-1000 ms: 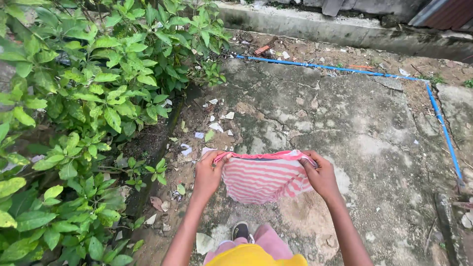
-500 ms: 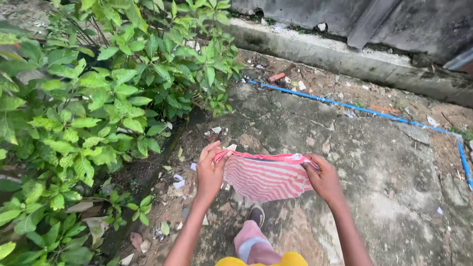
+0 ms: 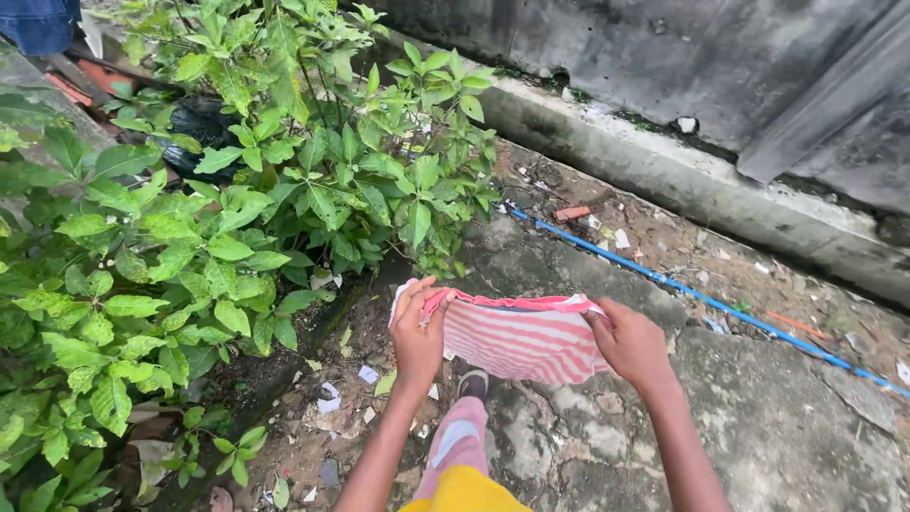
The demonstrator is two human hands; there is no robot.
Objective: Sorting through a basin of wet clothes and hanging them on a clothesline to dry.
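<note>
Hands: two, both closed on the cloth.
Left hand [image 3: 418,332]: pinches the left top edge.
Right hand [image 3: 628,343]: pinches the right top edge.
Cloth [image 3: 526,338]: one, pink and white stripes, pink rim, stretched between the hands above the cracked ground [image 3: 777,417].
Bush [image 3: 218,218]: just beside, left.
Blue pipe [image 3: 701,299]: one.

Blue cloth [image 3: 38,24], top-left, cut off by edge

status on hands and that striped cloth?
Left hand and right hand both gripping the pink-and-white striped cloth, stretched between them. Leafy bush close on the left, not touching.
</note>
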